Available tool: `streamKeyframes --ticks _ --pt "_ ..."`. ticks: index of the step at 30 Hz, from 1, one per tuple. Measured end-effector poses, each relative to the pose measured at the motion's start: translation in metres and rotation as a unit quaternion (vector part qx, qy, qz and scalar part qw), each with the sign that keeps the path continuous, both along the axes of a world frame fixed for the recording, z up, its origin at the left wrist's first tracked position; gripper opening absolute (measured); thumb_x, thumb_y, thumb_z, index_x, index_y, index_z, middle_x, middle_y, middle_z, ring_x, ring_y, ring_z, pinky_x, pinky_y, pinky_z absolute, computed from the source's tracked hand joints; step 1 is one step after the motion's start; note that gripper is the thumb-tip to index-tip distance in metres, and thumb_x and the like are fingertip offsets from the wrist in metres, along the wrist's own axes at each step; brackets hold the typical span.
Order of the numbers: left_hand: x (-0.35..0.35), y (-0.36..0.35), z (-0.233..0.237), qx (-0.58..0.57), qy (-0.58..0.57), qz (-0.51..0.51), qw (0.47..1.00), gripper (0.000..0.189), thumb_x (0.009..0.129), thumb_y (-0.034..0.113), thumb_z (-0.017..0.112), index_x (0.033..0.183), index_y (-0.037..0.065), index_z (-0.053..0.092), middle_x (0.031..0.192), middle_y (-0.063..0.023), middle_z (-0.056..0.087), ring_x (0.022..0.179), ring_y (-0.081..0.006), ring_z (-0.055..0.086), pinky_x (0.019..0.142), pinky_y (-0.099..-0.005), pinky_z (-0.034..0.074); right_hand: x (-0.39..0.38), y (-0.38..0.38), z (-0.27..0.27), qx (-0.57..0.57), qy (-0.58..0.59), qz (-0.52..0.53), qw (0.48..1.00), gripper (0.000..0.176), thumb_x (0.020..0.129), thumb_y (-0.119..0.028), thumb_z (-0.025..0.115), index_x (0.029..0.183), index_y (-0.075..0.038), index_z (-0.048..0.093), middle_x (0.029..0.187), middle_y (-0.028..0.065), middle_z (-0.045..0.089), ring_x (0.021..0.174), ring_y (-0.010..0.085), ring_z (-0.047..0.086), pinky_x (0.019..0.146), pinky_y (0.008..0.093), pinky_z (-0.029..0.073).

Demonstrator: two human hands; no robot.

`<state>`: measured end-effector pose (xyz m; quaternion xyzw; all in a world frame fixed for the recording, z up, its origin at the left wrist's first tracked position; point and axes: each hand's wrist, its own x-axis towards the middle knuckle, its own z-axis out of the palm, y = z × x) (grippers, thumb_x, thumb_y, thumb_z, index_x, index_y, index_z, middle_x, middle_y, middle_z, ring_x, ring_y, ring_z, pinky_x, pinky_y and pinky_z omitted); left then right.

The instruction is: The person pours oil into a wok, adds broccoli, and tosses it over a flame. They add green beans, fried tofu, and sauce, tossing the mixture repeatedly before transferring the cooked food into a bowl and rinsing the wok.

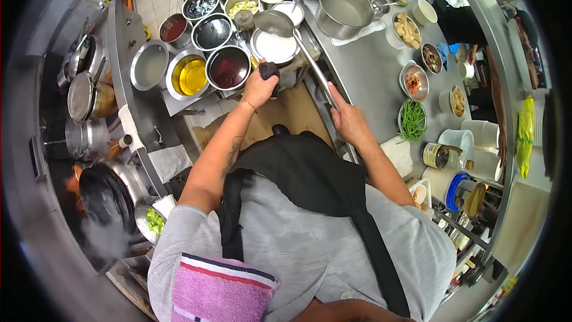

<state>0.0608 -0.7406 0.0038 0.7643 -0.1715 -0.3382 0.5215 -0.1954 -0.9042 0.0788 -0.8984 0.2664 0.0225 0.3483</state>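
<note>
My right hand (pixel 350 122) is closed around the long metal handle of a ladle (pixel 274 23). The ladle's bowl hangs over a pot of white powder or liquid (pixel 274 46), near a small glass jar (pixel 243 20). In front of the sauce pots, my left hand (pixel 260 88) is closed on a dark, crumpled-looking lump (pixel 269 73), whose kind I cannot make out. Just beyond that hand stands a pot of dark red liquid (pixel 228 67). Beside it is a pot of yellow oil (pixel 192 76).
A large steel pot (pixel 344 12) stands on the right counter (pixel 363 65). Bowls of green beans (pixel 412 118), chopped food (pixel 414 80) and pale pieces (pixel 407 30) line that side. On the left, a black wok (pixel 107 194) steams near a flame, beside a colander of green vegetables (pixel 154 219).
</note>
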Motion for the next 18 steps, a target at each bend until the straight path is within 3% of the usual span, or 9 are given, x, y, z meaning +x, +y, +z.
streamKeyframes --ticks 2,4,8,11,14,16,17,18 --pt "0.007 0.0 -0.031 0.009 -0.071 -0.02 0.997 0.086 0.083 0.026 0.066 0.16 0.0 0.037 0.122 -0.0238 0.07 0.091 -0.0279 0.074 0.072 -0.0377 0.065 -0.004 -0.001 -0.003 0.006 -0.002 0.003 1.0 0.079 0.097 -0.006 0.062 0.165 -0.027 0.028 0.095 0.0349 0.067 0.083 0.0541 0.065 0.073 0.0575 0.049" --pt "0.0 -0.002 -0.016 0.012 -0.069 -0.012 0.997 0.086 0.083 0.026 0.065 0.16 0.0 0.037 0.122 -0.0246 0.07 0.092 -0.0293 0.075 0.074 -0.0378 0.064 -0.006 -0.002 -0.003 0.017 0.006 -0.002 1.0 0.079 0.097 -0.008 0.06 0.165 -0.029 0.027 0.079 0.0328 0.065 0.078 0.0523 0.066 0.075 0.0587 0.05" --pt "-0.001 -0.003 0.002 0.035 -0.061 -0.016 0.997 0.086 0.083 0.026 0.065 0.161 0.002 0.036 0.122 -0.0261 0.07 0.092 -0.0298 0.075 0.079 -0.0381 0.064 -0.013 -0.005 -0.005 0.045 -0.008 0.002 0.999 0.078 0.098 -0.01 0.061 0.165 -0.029 0.027 0.079 0.0327 0.065 0.077 0.0517 0.066 0.074 0.0579 0.05" --pt "-0.005 -0.004 0.016 0.051 0.008 -0.013 0.999 0.087 0.083 0.027 0.065 0.161 0.002 0.036 0.12 -0.0271 0.07 0.091 -0.0302 0.075 0.08 -0.0383 0.062 -0.018 -0.006 -0.002 0.065 -0.02 0.007 0.998 0.076 0.099 -0.012 0.062 0.165 -0.029 0.029 0.088 0.0343 0.068 0.083 0.0518 0.067 0.078 0.0555 0.052" --pt "0.003 -0.004 -0.027 0.032 -0.028 -0.01 0.999 0.087 0.083 0.027 0.065 0.161 0.002 0.036 0.119 -0.0272 0.07 0.089 -0.0306 0.075 0.078 -0.0385 0.063 -0.023 -0.008 -0.004 0.084 -0.063 0.015 0.994 0.076 0.098 -0.011 0.064 0.165 -0.026 0.031 0.099 0.0333 0.071 0.091 0.0509 0.069 0.084 0.051 0.054" --pt "0.001 -0.004 -0.017 0.038 -0.023 -0.008 0.999 0.086 0.083 0.027 0.065 0.16 0.002 0.036 0.119 -0.0274 0.07 0.089 -0.0314 0.075 0.08 -0.0386 0.062 -0.023 -0.008 0.001 0.129 -0.047 0.006 0.99 0.076 0.098 -0.009 0.064 0.165 -0.023 0.03 0.111 0.0306 0.072 0.102 0.0499 0.069 0.093 0.0473 0.054" --pt "0.0 -0.004 -0.012 0.042 -0.021 -0.008 0.999 0.086 0.083 0.027 0.065 0.16 0.002 0.037 0.119 -0.0276 0.07 0.089 -0.0322 0.075 0.081 -0.0386 0.062 -0.024 -0.008 -0.001 0.129 -0.046 0.008 0.991 0.076 0.098 -0.009 0.064 0.165 -0.023 0.03 0.111 0.0306 0.072 0.102 0.0499 0.069 0.093 0.0473 0.054" --pt "0.001 -0.004 -0.015 0.041 -0.021 -0.006 0.999 0.086 0.083 0.027 0.065 0.16 0.002 0.037 0.119 -0.0276 0.07 0.089 -0.0322 0.075 0.081 -0.0386 0.062 -0.025 -0.009 -0.004 0.125 -0.055 0.015 0.991 0.076 0.098 -0.008 0.064 0.165 -0.022 0.031 0.105 0.026 0.075 0.092 0.044 0.072 0.085 0.0454 0.057"
